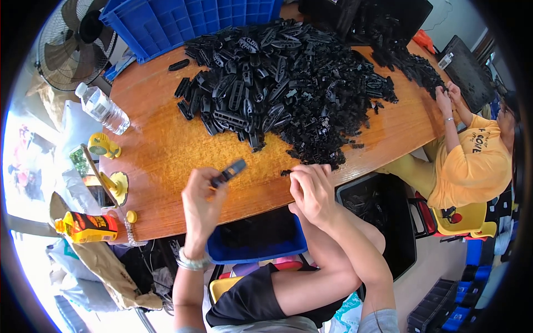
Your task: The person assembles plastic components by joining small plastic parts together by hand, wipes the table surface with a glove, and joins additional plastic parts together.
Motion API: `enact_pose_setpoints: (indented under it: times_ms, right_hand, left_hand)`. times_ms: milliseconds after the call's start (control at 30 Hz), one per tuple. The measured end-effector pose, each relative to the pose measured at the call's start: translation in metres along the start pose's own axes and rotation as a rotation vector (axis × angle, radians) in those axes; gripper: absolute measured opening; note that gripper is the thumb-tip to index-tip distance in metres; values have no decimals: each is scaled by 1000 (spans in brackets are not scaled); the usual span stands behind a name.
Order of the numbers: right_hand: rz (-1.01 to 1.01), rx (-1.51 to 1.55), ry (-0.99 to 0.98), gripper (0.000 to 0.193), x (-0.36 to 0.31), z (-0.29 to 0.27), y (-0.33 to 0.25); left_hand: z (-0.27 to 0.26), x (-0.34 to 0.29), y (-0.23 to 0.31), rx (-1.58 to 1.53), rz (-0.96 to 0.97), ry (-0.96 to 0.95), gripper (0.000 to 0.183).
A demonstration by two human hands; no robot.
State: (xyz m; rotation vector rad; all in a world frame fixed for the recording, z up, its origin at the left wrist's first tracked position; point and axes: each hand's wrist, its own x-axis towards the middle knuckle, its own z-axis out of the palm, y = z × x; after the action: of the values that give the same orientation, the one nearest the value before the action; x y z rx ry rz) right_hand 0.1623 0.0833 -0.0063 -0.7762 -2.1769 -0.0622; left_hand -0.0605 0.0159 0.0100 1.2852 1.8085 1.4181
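My left hand [201, 202] is closed on an elongated black plastic part [229, 173], held above the wooden table near its front edge. The part is slightly blurred and has a lighter grey tip. My right hand [314, 191] is at the table edge, its fingers curled together by the near end of a heap of small black clips [316, 136]. A tiny dark piece [286, 172] shows beside its fingertips; whether they grip it is hidden. Larger black oblong plastic parts [239, 94] fill the left side of the heap.
A blue crate [189, 25] stands behind the heap, and a blue bin [258, 244] sits below the table edge. At left are a water bottle [105, 111], a yellow mini fan [102, 145] and an orange-yellow bottle [89, 226]. A co-worker [472, 161] handles parts at right.
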Motion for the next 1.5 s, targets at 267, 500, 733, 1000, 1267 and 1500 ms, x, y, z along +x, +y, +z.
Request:
enact_pose_setpoints:
  times_ms: [267, 500, 733, 1000, 1267, 1500]
  right_hand:
    - [117, 472, 31, 27, 15, -30, -47]
    - [185, 595, -41, 20, 19, -38, -51]
    - [419, 662, 45, 16, 16, -35, -59]
    - [357, 666, -55, 15, 14, -37, -58]
    - [162, 463, -136, 26, 12, -41, -54]
    - [786, 915, -511, 33, 8, -46, -45]
  left_hand:
    - [10, -39, 26, -409, -196, -304, 23]
    - [9, -44, 35, -449, -236, -363, 25]
    - [18, -54, 44, -727, -358, -411, 35]
    - [16, -52, 44, -575, -341, -357, 28]
    - [16, -53, 42, -571, -317, -276, 25]
    - [12, -49, 41, -512, -299, -367, 23]
